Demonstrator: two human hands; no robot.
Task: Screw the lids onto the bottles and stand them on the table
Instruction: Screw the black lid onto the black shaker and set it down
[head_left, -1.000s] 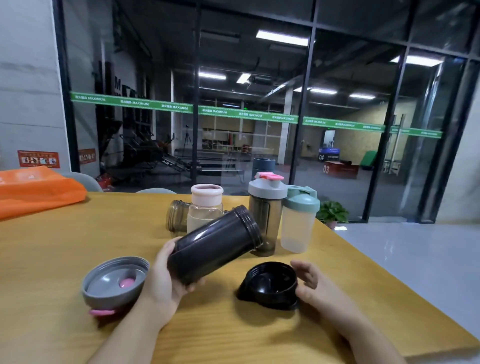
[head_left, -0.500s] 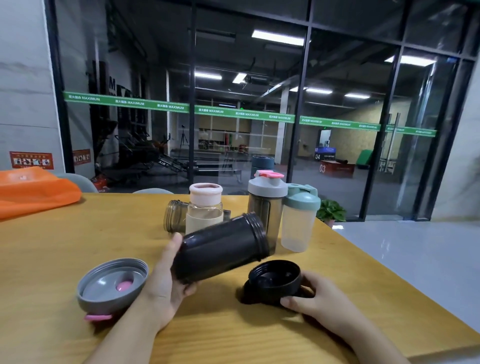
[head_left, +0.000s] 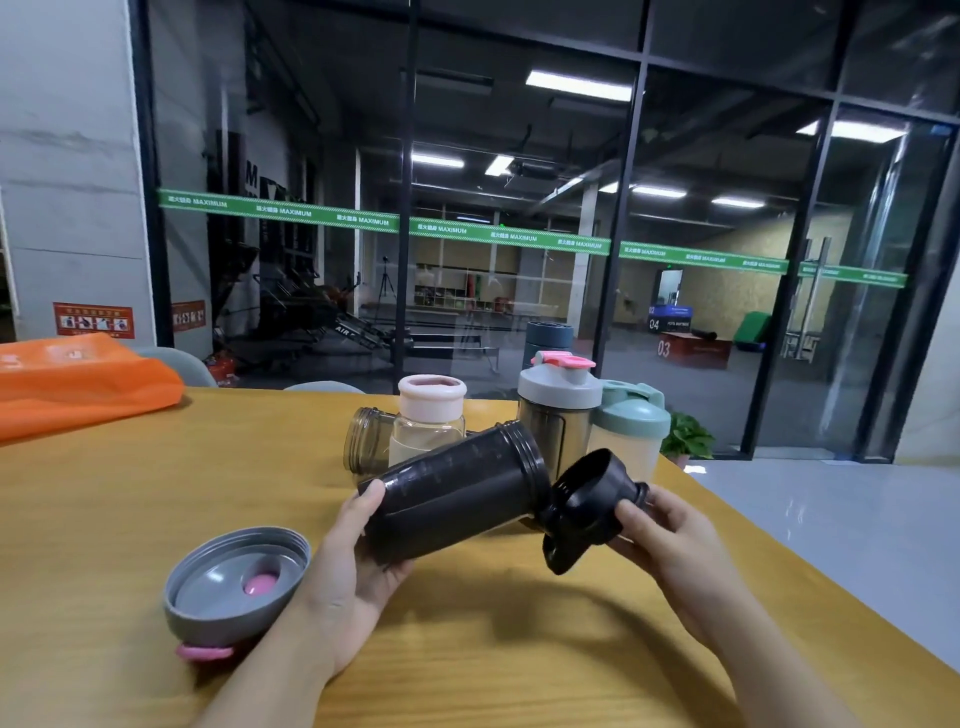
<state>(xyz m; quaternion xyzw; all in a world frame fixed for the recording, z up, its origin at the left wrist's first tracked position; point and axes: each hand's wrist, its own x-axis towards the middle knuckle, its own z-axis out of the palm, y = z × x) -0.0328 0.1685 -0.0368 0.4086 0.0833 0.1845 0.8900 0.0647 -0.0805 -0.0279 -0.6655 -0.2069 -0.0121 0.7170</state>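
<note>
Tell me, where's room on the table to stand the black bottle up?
Bare wood lies in front of the hands, between the grey lid and the table's right edge, and between the orange bag and the lying bottle. The standing bottles crowd the back.

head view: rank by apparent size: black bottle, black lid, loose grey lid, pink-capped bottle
1. black bottle
2. grey lid, though it is nearer the camera
3. black lid and pink-capped bottle: too close to rank; the bottle is farther and partly hidden

Bare forearms, no sleeves visible
</note>
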